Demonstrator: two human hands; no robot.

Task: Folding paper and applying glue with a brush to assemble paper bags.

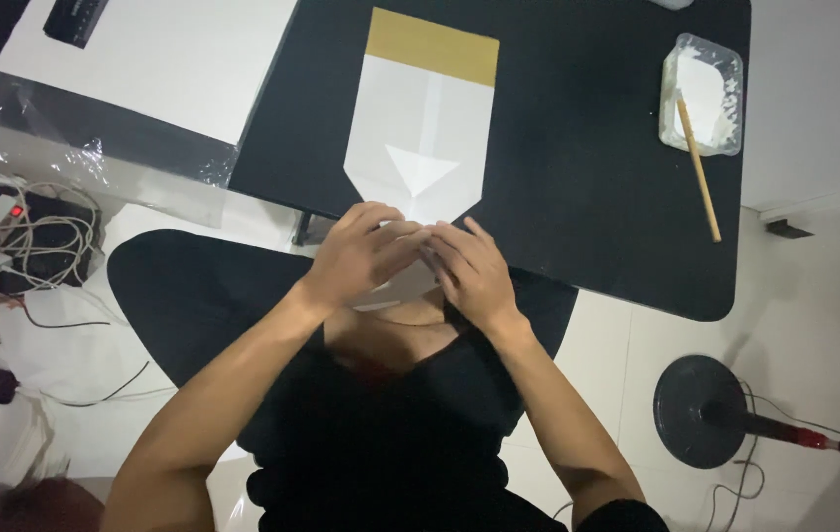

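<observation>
Left hand: the left hand (356,254) lies palm down on the near end of the paper, fingers together and curled forward, fingertips pressing the sheet against the table edge, apparently to flatten a fold.
Right hand: the right hand (472,271) rests just beside it, also palm down, fingers close together and meeting the left fingertips over the paper's near point; neither hand pinches anything.
Paper: the folded white paper piece (420,148) with a tan band at its far end lies flat on the black table (587,197), its near corners folded into a point that the hands cover.
Glue tub: a clear plastic tub (703,94) of white paste sits far right, well apart, with a wooden stick (699,169) leaning on its rim, within reach.
Left side: a white sheet (144,59) and tangled cables (36,236).
Floor: a round fan base (701,411) near right.
</observation>
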